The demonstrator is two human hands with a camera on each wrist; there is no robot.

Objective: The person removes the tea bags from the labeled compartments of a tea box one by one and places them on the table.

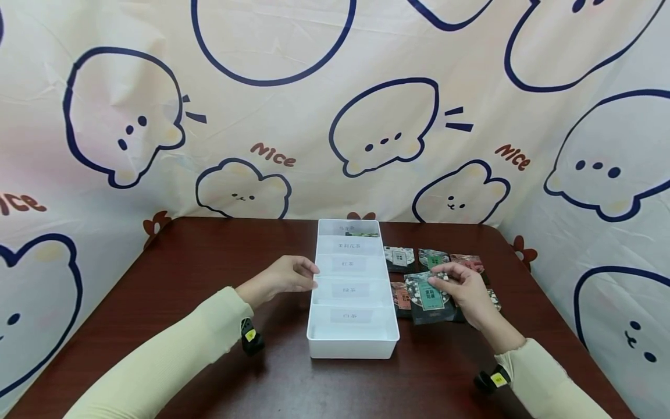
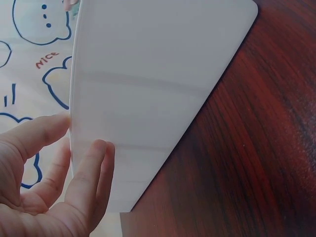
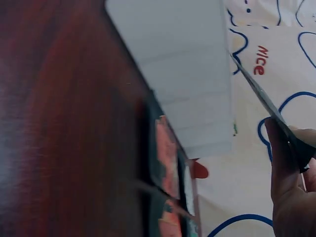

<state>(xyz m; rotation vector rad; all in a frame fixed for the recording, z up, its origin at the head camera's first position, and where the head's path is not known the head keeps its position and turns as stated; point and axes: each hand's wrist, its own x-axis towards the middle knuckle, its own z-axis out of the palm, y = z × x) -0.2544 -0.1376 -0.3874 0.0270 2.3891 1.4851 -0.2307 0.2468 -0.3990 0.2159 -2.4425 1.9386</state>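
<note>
My right hand (image 1: 466, 291) pinches a dark tea sachet (image 1: 430, 298) with a green label and floral print, thumb on its face. In the right wrist view this sachet (image 3: 266, 101) shows edge-on, tilted above the table. A long white divided box (image 1: 353, 348) stands at the table's middle, its compartments labelled in Chinese characters. The far compartment holds a sachet (image 1: 362, 234) with a green edge showing. At the box's left side, my left hand (image 1: 285, 276) touches the rim and wall with extended fingers; the left wrist view shows fingertips (image 2: 101, 145) against the wall.
Right of the box lie several more sachets: a white-labelled one (image 1: 400, 257), a green-labelled one (image 1: 433, 257), a red one (image 1: 467, 263) and an orange-labelled one (image 1: 401, 297). The dark wooden table (image 1: 220, 256) ends at a cartoon-printed cloth backdrop (image 1: 309, 116).
</note>
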